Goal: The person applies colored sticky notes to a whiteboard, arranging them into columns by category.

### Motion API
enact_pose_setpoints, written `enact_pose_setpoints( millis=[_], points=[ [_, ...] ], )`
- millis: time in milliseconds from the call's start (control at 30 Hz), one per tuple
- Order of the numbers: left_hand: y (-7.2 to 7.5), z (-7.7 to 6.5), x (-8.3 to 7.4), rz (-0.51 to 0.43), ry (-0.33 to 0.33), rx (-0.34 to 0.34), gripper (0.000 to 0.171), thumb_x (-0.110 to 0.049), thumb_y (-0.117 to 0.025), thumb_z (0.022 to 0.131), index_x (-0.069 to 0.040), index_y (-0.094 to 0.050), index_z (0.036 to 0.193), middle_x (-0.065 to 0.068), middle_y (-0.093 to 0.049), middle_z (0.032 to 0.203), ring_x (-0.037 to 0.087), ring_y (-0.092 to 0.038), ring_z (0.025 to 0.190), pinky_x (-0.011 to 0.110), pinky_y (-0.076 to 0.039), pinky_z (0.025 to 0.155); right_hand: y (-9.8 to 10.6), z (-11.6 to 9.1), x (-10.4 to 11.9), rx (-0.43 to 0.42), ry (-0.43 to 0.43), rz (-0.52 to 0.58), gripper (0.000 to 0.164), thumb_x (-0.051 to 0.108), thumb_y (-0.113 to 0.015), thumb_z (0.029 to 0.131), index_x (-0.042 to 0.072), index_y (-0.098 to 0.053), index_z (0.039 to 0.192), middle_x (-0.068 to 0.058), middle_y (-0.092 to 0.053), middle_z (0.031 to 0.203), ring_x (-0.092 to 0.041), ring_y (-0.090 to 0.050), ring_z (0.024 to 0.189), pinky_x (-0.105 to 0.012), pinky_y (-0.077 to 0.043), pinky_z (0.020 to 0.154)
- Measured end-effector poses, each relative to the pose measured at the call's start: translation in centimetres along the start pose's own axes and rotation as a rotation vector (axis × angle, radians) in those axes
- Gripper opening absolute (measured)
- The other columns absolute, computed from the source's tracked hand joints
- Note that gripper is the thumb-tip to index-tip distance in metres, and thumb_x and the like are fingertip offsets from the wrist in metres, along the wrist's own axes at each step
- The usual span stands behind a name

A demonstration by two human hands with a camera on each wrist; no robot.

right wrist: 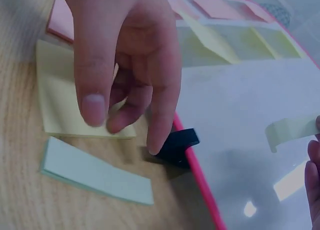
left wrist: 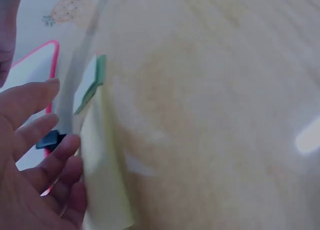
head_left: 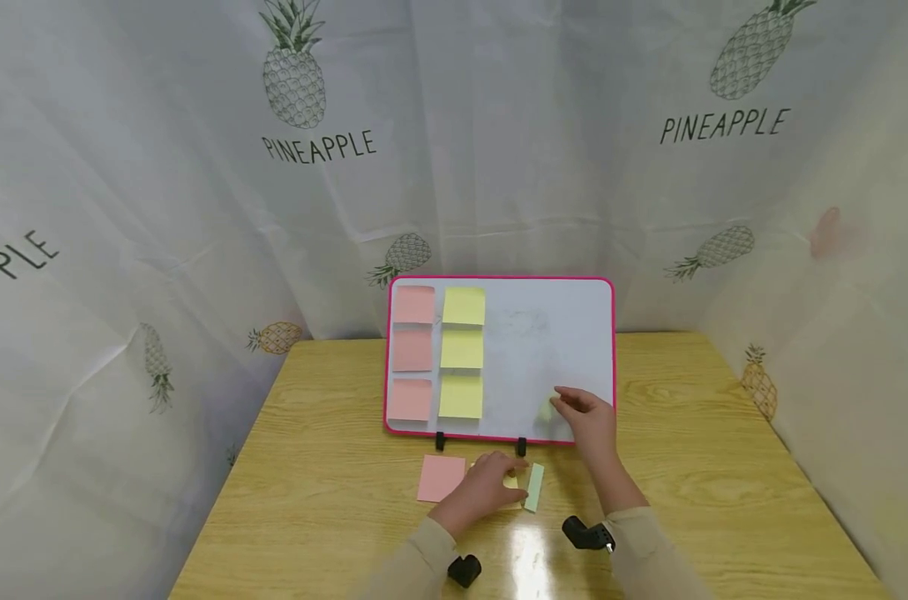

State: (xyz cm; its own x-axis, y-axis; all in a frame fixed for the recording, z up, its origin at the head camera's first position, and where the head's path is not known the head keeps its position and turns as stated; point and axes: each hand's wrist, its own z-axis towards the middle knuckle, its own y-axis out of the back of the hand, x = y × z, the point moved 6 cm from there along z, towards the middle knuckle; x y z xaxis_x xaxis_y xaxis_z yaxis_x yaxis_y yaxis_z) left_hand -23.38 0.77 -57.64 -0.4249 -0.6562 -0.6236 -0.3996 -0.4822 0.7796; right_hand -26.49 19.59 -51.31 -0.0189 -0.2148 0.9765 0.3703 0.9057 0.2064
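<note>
Between thumb and fingers, my right hand (head_left: 592, 423) pinches a small pale green sticky note (right wrist: 291, 131) in front of the lower right of a pink-edged whiteboard (head_left: 566, 333). The note's free end curls in the right wrist view. My left hand (head_left: 486, 486), fingers loosely bent and holding nothing, hovers over a yellow sticky note pad (right wrist: 56, 92). A narrow green sticky note pad (head_left: 534, 487) lies just right of its fingertips. From the head, the left hand covers most of the yellow pad. To its left lies a pink sticky note pad (head_left: 439, 477).
Pink sticky notes (head_left: 411, 350) form a column down the board's left side, with yellow sticky notes (head_left: 461, 348) in a column beside them. Black feet (head_left: 521, 447) hold the board up on the wooden table (head_left: 311, 500). A pineapple-print curtain (head_left: 499, 167) hangs behind.
</note>
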Motion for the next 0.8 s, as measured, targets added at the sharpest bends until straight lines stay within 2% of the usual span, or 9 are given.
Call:
enact_pose_setpoints(
  millis=[100, 167, 300, 400, 567, 667, 800],
  points=[
    [1.0, 0.1, -0.2, -0.117, 0.005, 0.048, 0.043, -0.025, -0.077, 0.086, -0.014, -0.065, 0.126, -0.006, -0.06, 0.095, 0.008, -0.054, 0.083, 0.026, -0.048, 0.07, -0.2, 0.4, 1.0, 0.022, 0.018, 0.0, 0.023, 0.015, -0.076, 0.086, 0.003, -0.075, 0.106, -0.006, -0.072, 0.097, -0.011, -0.063, 0.084, -0.019, -0.052, 0.069],
    [1.8, 0.2, -0.4, -0.154, 0.004, 0.065, 0.042, -0.024, -0.075, 0.087, -0.013, -0.064, 0.126, -0.007, -0.06, 0.094, 0.006, -0.053, 0.081, 0.026, -0.048, 0.068, -0.3, 0.8, 1.8, 0.041, 0.039, 0.008, 0.023, 0.015, -0.076, 0.086, 0.003, -0.075, 0.105, -0.006, -0.072, 0.095, -0.011, -0.064, 0.082, -0.021, -0.053, 0.069],
    [4.5, 0.1, -1.2, -0.165, -0.028, 0.041, 0.039, -0.023, -0.072, 0.09, -0.012, -0.063, 0.127, -0.007, -0.061, 0.097, 0.007, -0.055, 0.085, 0.026, -0.049, 0.071, -0.6, 1.6, 3.3, 0.085, 0.105, 0.048, 0.023, 0.013, -0.075, 0.087, -0.001, -0.074, 0.105, -0.006, -0.072, 0.091, -0.01, -0.067, 0.076, -0.021, -0.053, 0.07],
    [6.9, 0.1, -1.8, -0.134, -0.048, 0.003, 0.038, -0.023, -0.07, 0.092, -0.012, -0.063, 0.128, -0.006, -0.063, 0.099, 0.007, -0.056, 0.087, 0.026, -0.049, 0.073, -0.7, 2.1, 4.5, 0.116, 0.154, 0.075, 0.021, 0.013, -0.075, 0.087, -0.002, -0.074, 0.103, -0.008, -0.072, 0.091, -0.013, -0.068, 0.076, -0.021, -0.054, 0.073],
    [10.8, 0.8, -2.8, 0.058, -0.097, -0.081, 0.036, -0.024, -0.068, 0.093, -0.014, -0.063, 0.128, -0.003, -0.064, 0.102, 0.011, -0.059, 0.091, 0.026, -0.049, 0.076, -1.0, 3.0, 6.3, 0.129, 0.228, 0.042, 0.017, 0.015, -0.076, 0.086, 0.004, -0.076, 0.1, -0.007, -0.073, 0.097, -0.012, -0.068, 0.085, -0.02, -0.053, 0.076],
    [12.9, 1.4, -3.4, 0.23, -0.169, -0.152, 0.035, -0.024, -0.067, 0.094, -0.014, -0.064, 0.127, 0.0, -0.065, 0.107, 0.015, -0.06, 0.096, 0.029, -0.05, 0.081, -1.3, 3.7, 7.1, 0.123, 0.267, 0.015, 0.016, 0.016, -0.076, 0.086, 0.007, -0.077, 0.1, -0.004, -0.073, 0.1, -0.009, -0.067, 0.089, -0.019, -0.053, 0.077],
    [15.4, 2.4, -3.8, 0.442, -0.238, -0.258, 0.033, -0.026, -0.068, 0.093, -0.016, -0.065, 0.124, 0.0, -0.066, 0.111, 0.016, -0.062, 0.099, 0.032, -0.051, 0.083, -2.0, 4.6, 7.8, 0.114, 0.309, 0.056, 0.017, 0.012, -0.076, 0.085, 0.005, -0.077, 0.1, -0.007, -0.072, 0.105, -0.008, -0.068, 0.091, -0.02, -0.053, 0.078]
  ],
)
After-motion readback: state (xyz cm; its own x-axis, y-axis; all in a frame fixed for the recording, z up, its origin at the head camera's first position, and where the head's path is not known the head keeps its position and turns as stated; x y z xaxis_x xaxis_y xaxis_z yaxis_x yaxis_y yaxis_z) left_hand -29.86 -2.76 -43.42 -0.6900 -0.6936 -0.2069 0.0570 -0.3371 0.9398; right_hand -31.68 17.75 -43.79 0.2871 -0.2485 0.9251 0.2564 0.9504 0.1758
